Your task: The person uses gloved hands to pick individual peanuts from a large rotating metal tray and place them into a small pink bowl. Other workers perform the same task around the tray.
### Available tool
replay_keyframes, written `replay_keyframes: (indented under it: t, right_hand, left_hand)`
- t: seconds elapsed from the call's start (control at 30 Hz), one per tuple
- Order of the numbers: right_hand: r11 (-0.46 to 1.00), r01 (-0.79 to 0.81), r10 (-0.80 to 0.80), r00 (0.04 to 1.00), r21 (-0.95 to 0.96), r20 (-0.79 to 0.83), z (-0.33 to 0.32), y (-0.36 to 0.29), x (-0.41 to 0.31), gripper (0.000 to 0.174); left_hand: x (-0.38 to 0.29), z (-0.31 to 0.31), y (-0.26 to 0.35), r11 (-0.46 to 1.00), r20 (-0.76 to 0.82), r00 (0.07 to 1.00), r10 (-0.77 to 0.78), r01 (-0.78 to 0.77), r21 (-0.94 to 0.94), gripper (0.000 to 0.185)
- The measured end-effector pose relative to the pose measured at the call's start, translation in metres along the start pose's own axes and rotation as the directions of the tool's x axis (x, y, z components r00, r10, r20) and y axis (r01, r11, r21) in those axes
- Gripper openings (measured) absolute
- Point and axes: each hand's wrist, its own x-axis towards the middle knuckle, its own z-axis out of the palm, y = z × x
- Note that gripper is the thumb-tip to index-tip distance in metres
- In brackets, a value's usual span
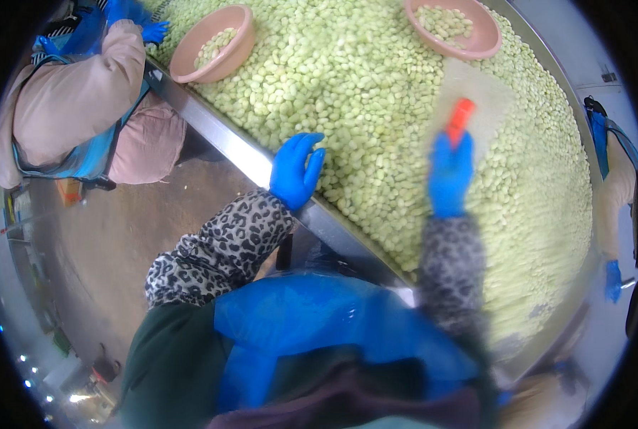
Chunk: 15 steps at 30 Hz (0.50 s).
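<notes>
My right hand point(451, 171), in a blue glove and blurred, grips an orange-red handle point(461, 119) above the pile. Beyond the handle lies a pale, blurred flat shape point(471, 94); whether it is joined to the handle I cannot tell. My left hand point(297, 170), also blue-gloved, rests by the metal rim point(340, 228) with its fingers apart, holding nothing. Pale green oval beans or similar pieces point(362, 118) cover the wide metal table inside the rim.
Two pink plastic bowls, one at upper left point(244, 48) and one at upper right point(490, 40), hold some pale pieces. A blue-gloved co-worker point(78, 107) is at the left rim. Other people point(616, 187) show beyond the right rim and at the lower right.
</notes>
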Motion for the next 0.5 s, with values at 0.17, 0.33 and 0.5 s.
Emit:
replay_keyframes:
  t: [0.17,0.33,0.5]
  right_hand:
    - [0.811,0.243,-0.121,0.96,-0.533,0.253,0.03,0.024,-0.081,0.029]
    - [0.826,0.134,-0.051,0.985,-0.548,0.164,0.003,0.029,-0.087,0.042]
    - [0.889,0.089,-0.137,0.987,-0.449,-0.077,-0.012,0.017,-0.071,0.038]
  left_hand:
    - [-0.001,-0.001,0.001,0.999,0.012,1.0,-0.012,0.013,-0.029,0.034]
    - [-0.001,0.001,0.0,1.0,0.008,1.0,-0.002,0.002,-0.002,0.034]
    - [0.0,0.001,-0.002,1.0,0.006,1.0,-0.005,0.005,-0.023,0.035]
